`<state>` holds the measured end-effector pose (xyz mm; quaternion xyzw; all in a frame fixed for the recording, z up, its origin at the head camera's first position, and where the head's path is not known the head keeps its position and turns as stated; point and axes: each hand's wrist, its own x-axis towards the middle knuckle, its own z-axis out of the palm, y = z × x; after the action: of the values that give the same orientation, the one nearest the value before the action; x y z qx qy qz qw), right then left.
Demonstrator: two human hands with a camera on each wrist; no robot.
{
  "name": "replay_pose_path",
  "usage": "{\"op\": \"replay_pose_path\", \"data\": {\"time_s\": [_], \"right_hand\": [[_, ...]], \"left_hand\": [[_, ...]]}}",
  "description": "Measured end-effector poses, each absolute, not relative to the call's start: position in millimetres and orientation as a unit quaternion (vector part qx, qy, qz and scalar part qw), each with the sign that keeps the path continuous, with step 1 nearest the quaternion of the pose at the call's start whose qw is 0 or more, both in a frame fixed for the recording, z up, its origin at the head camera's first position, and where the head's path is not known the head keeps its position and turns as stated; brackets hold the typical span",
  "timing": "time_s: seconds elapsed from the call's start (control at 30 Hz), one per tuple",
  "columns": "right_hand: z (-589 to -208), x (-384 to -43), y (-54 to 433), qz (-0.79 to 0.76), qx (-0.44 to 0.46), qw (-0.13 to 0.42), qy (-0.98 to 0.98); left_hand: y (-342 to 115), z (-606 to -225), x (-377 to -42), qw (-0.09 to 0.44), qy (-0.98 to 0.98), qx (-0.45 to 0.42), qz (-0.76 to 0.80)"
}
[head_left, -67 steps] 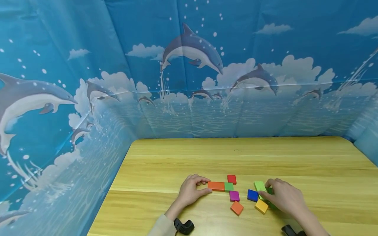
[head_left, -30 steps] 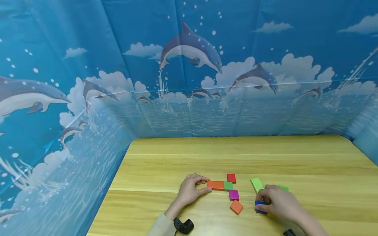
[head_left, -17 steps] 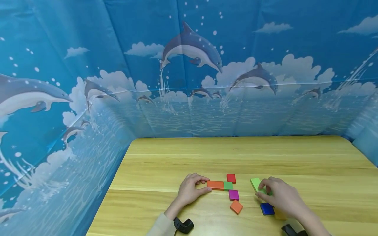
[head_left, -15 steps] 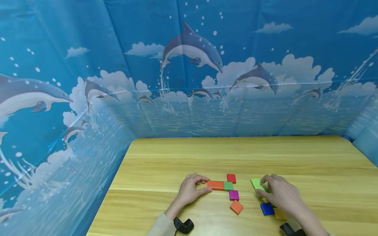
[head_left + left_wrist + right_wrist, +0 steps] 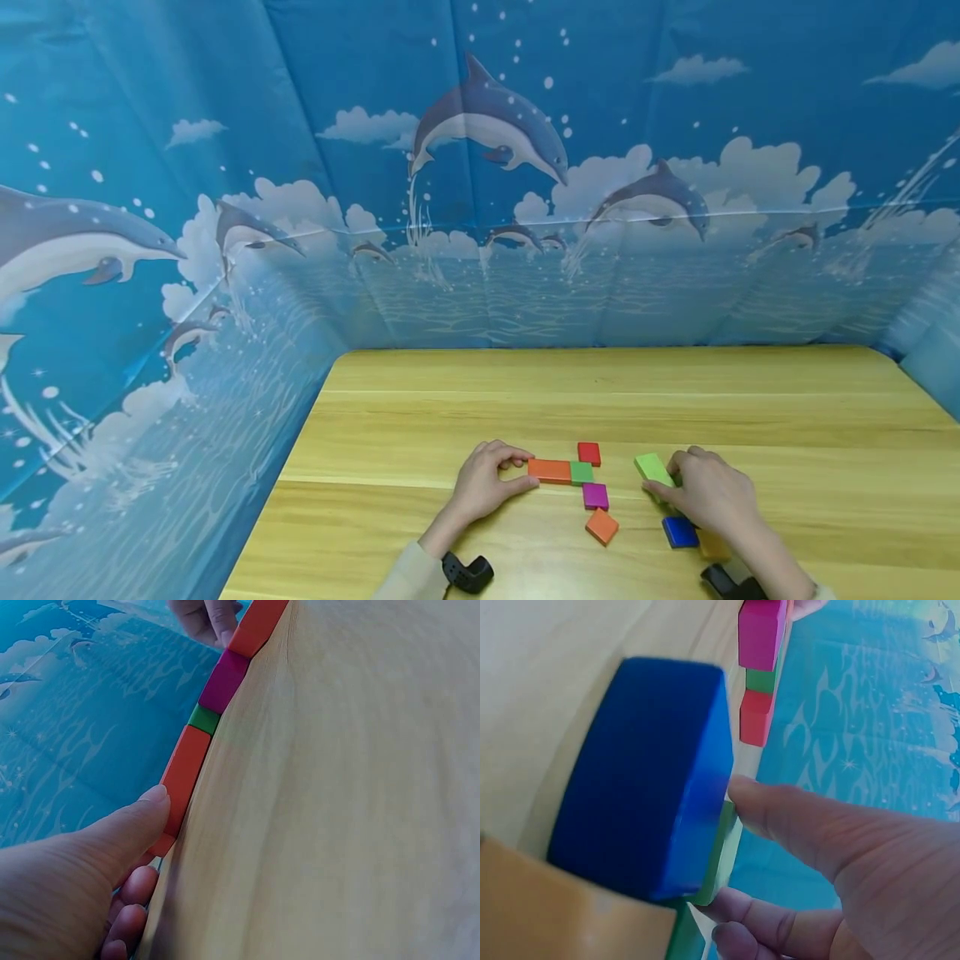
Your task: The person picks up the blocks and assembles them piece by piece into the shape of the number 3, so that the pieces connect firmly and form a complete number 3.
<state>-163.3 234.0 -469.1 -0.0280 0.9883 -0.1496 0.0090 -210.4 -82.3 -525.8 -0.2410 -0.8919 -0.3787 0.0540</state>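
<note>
Well in from the far edge of the wooden table [image 5: 465,400], the left hand [image 5: 482,483] pinches the left end of an orange-red bar [image 5: 549,472], whose long axis runs level with that edge; its other end points away from the table's left edge and meets a green square [image 5: 581,473]. Farther toward the table's right edge, the right hand [image 5: 712,492] grips a light green bar [image 5: 652,468] between thumb and finger; this bar lies aslant, its exposed end pointing toward the far left corner. A red square [image 5: 588,454] sits at the green square's far right corner, touching or just apart, I cannot tell which; a magenta square [image 5: 596,497] sits at the near right corner, and nearer the person an orange square [image 5: 602,527] is turned cornerwise. On the near side of the right hand lie a blue square [image 5: 680,532] and a yellow block [image 5: 712,546], partly covered. That counts two bars, five squares and the yellow block from the head; the right wrist view adds a darker green block [image 5: 686,941] peeping past the yellow one, its full shape hidden. The left wrist view alone shows the left hand's lower fingers [image 5: 129,924] curled in beneath the thumb.
</note>
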Motion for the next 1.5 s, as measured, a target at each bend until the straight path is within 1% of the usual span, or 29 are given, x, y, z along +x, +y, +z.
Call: {"op": "replay_pose_path", "data": {"time_s": [0.2, 0.47, 0.9, 1.07, 1.3, 1.5], "right_hand": [[-465.8, -161.0, 231.4, -0.156, -0.044, 0.020, 0.987], [-461.2, -155.6, 230.6, -0.130, -0.079, 0.021, 0.988], [-458.0, -148.0, 232.2, -0.130, -0.118, 0.053, 0.983], [-456.7, -142.6, 231.4, -0.131, -0.124, 0.066, 0.981], [-457.3, -131.3, 229.9, -0.125, -0.150, 0.062, 0.979], [-457.9, -123.7, 224.4, -0.109, -0.167, 0.076, 0.977]], "left_hand": [[-82.4, -526.1, -212.3, 0.057, -0.893, -0.241, -0.375], [-82.2, -526.9, -214.6, 0.053, -0.895, -0.237, -0.375], [-82.0, -527.0, -213.9, 0.061, -0.892, -0.246, -0.373], [-81.8, -526.7, -213.8, 0.057, -0.894, -0.243, -0.372], [-82.1, -526.1, -213.3, 0.059, -0.895, -0.241, -0.371], [-81.9, -526.5, -213.4, 0.056, -0.896, -0.237, -0.372]]}}
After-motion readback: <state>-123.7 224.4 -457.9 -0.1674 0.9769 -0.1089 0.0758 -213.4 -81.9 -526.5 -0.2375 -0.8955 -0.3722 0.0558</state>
